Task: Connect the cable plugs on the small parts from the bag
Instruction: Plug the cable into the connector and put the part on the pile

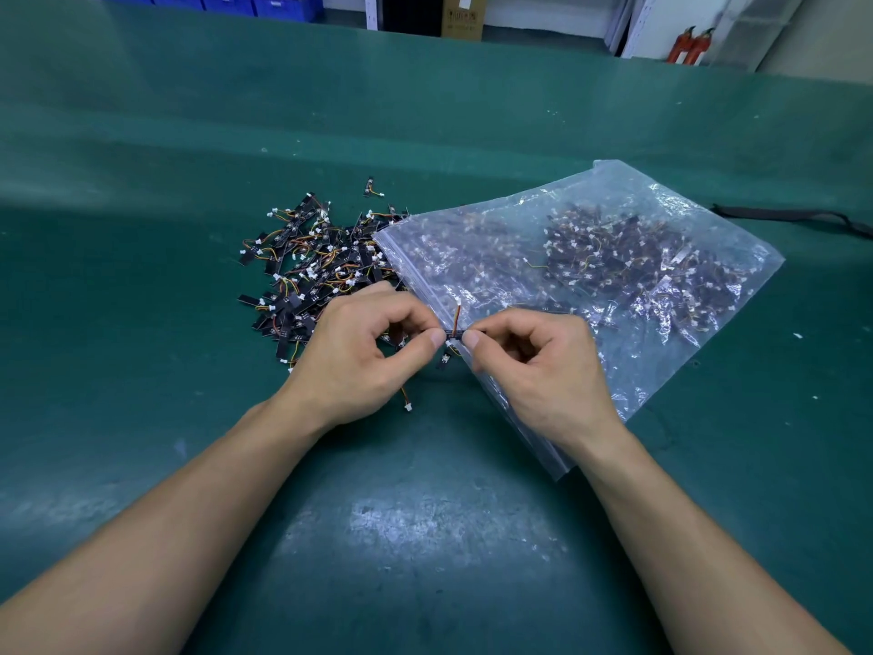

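While left hand (359,356), right hand (543,371) pinch small part (450,335) held crosswise, cable (456,318) points away.

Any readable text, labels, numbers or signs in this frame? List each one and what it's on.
No text is legible anywhere.
On the cardboard box: reddish print and a white label, too blurred to read.
On the fire extinguishers: nothing readable.
On the loose small parts and the bag: no print visible.
On the held part, pinched by the left hand and right hand: too small to tell.
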{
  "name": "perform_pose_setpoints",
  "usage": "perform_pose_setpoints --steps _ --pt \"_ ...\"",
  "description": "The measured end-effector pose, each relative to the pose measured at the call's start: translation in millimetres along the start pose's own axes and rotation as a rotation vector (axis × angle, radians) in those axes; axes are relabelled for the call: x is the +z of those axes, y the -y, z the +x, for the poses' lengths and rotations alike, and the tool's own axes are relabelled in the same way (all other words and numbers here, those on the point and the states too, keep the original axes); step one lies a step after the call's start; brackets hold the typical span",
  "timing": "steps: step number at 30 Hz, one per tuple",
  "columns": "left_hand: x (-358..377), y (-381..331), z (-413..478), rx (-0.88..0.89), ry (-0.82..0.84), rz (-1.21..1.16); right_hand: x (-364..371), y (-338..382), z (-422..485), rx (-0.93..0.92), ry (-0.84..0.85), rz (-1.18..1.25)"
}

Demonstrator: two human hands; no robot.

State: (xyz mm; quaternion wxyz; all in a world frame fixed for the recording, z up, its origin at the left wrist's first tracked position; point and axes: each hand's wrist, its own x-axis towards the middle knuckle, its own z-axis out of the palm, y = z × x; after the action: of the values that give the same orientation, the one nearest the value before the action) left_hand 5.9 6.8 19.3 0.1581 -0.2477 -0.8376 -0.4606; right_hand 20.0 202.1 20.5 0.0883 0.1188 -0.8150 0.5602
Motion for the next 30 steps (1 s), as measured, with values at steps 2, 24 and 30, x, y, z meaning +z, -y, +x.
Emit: perform_pose_setpoints --steps 2,24,30 --pt "-1 -1 -1 0.011 0.006 -0.019 0 -1 1 -0.002 0.005 -0.019" --pt "0 8 -1 -0.016 -0.023 0.038 -19 -13 9 0.054 -0.085 -0.333" --pt "9 3 18 0.039 0.058 0.296 -23 -3 10 -0.015 -0.254 -0.229"
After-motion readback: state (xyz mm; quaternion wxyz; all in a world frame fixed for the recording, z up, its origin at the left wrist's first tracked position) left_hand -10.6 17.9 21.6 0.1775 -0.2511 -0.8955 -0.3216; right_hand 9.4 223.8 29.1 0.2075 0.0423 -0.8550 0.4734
